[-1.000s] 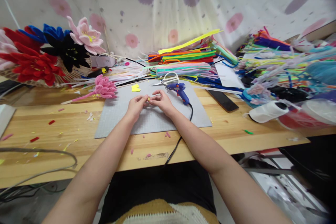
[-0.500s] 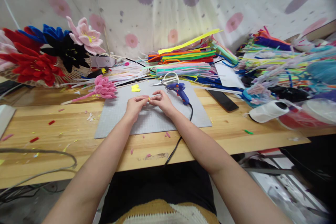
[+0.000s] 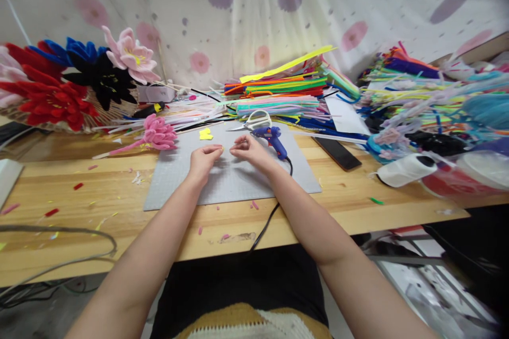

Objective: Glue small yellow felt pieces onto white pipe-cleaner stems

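While your left hand (image 3: 203, 161) pinches a small yellow piece (image 3: 223, 149) at its fingertips, over the grey mat (image 3: 170, 185) toward the far edge, your right hand (image 3: 250, 151) hovers just apart from it; whether that hand grips anything, I cannot tell.

Pale flower-print curtain (image 3: 250, 21), light wooden table (image 3: 342, 198)

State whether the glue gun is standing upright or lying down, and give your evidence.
Lying down: the glue gun rests on its side on the grey mat, barrel and handle both stretched along the surface.
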`<state>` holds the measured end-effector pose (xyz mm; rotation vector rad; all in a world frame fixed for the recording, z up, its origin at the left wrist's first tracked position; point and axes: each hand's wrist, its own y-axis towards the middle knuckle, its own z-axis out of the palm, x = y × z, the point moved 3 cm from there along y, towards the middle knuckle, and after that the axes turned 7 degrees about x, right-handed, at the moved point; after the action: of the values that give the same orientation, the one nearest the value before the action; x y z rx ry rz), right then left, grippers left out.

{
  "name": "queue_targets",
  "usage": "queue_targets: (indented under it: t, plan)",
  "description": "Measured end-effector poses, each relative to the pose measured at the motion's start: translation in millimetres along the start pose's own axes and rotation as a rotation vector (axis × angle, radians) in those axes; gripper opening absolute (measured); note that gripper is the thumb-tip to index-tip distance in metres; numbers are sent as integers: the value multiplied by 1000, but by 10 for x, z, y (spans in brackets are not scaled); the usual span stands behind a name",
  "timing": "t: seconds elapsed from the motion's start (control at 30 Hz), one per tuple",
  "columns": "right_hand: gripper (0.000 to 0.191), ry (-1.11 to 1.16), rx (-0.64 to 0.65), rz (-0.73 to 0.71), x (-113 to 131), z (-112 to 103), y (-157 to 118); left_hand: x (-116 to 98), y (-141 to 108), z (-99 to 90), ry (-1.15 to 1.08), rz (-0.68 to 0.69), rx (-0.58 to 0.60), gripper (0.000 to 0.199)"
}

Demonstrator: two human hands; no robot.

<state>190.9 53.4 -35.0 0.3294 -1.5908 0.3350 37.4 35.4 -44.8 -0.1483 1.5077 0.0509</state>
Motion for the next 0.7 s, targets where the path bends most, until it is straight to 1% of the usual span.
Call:
queue_targets:
  t: [0.07, 0.13, 0.17, 0.2, 0.23, 0.27, 0.3, 0.33, 0.37, 0.4, 0.47, 0.5, 0.53, 0.6, 0.63, 0.67, 0.7]
  plan:
    - [30, -140, 144, 35, 158, -192, -130, -1, 7, -18, -7, -16, -14, 21]
    - [29, -295, 357, 151, 267, -423, -299, -1, 10, -32, -12, -33, -23, 20]
    - [31, -371, 410, 227, 294, -558, -380, 0, 11, -36, -13, -42, -26, 19]
    - [33, -454, 395, 300, 307, -702, -443, 1, 11, -38, -15, -50, -28, 18]
    - [36, -543, 325, 344, 310, -840, -482, 3, 11, -39, -17, -57, -30, 18]
    - [38, -650, 208, 359, 306, -964, -496, 6, 12, -39, -18, -61, -31, 17]
    - [40, -750, 51, 354, 296, -1067, -489, 7, 13, -39, -20, -63, -31, 16]
    - [41, -821, -74, 331, 273, -1127, -464, 9, 15, -38, -22, -63, -29, 16]
    - [41, -860, -153, 299, 234, -1145, -421, 11, 16, -38, -24, -62, -26, 16]
    - [40, -871, -186, 260, 183, -1129, -365, 13, 18, -40, -26, -63, -23, 16]
    - [36, -834, -188, 196, 69, -1037, -246, 16, 22, -45, -22, -67, -18, 17]
    - [35, -810, -223, 187, 23, -991, -201, 17, 23, -48, -18, -71, -16, 17]
    - [35, -777, -288, 189, -9, -952, -173, 18, 24, -50, -14, -74, -14, 18]
    - [37, -670, -394, 170, -26, -871, -165, 21, 28, -54, -12, -78, -14, 18]
    - [39, -587, -405, 143, -13, -824, -178, 23, 31, -56, -14, -78, -15, 19]
    - [40, -496, -379, 106, 11, -769, -195, 27, 34, -57, -18, -78, -18, 19]
    - [41, -408, -322, 70, 42, -708, -215, 31, 38, -59, -22, -77, -22, 19]
